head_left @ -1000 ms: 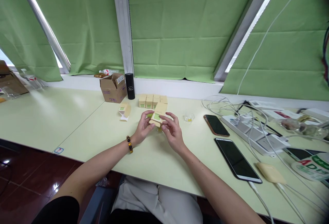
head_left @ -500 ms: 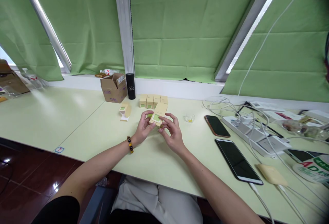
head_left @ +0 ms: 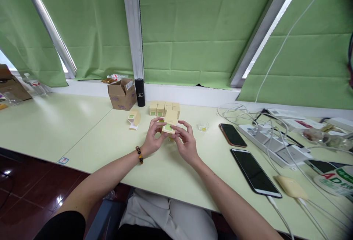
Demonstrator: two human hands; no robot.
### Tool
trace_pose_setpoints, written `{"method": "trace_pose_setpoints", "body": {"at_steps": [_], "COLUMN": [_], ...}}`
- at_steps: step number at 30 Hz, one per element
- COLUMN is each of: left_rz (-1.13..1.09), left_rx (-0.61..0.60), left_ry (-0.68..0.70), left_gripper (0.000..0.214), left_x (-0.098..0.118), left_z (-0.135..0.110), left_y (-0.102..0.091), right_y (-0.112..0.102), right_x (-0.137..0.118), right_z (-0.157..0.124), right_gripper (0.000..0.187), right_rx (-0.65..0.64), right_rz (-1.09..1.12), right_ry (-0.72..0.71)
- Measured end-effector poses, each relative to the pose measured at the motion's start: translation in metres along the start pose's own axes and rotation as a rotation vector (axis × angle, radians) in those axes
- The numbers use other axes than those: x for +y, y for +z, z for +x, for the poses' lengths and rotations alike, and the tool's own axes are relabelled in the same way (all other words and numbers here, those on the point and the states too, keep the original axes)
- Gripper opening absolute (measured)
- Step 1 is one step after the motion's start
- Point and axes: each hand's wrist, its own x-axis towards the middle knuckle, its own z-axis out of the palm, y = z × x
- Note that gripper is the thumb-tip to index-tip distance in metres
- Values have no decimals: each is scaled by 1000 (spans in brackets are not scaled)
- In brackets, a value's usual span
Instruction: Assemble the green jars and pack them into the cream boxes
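Small cream carton pinched between two hands above the tabletop

In the head view, the small cream carton (head_left: pixel 168 128) is raised in front of the person, over the pale tabletop (head_left: pixel 116 137), with its green-marked face towards the camera. The left hand (head_left: pixel 155 137) pinches its left side between thumb and fingers; the right hand (head_left: pixel 188 142) pinches the right side with its fingertips. A pale panel (head_left: pixel 171 115) extends from the carton's far side; whether it is a loose flap is too small to tell.

Behind stands a row of matching cartons (head_left: pixel 160 107). A carton with its flap out (head_left: pixel 133 118) lies to the left, and a clear plastic dish (head_left: pixel 203 126) sits to the right.

Thin card looks easy to crease, so too hard a squeeze from both sides could buckle the walls. If one pinch slackened, the carton might tilt and slip. Pushed forward carelessly, it could knock the row out of line; a wide swing of the right hand could catch the dish
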Motion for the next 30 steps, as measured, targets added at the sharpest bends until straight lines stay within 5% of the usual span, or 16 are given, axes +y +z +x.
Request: {"method": "trace_pose_setpoints", "body": {"at_steps": [15, 25, 30], "left_rz": [522, 188, 145], "left_rx": [35, 175, 266], "left_ry": [156, -39, -177], "left_gripper": [53, 56, 54], "left_x": [8, -9, -23], "left_z": [0, 4, 6], "left_y": [-2, -4, -9], "right_y": [-1, -1, -2], "right_x": [-1, -11, 1], "right_z": [-4, -6, -3], "right_gripper": [46, 33, 21], "right_rx": [-138, -282, -126], "right_rz": [-105, -124, -204], "right_ry": [-79, -197, -188]}}
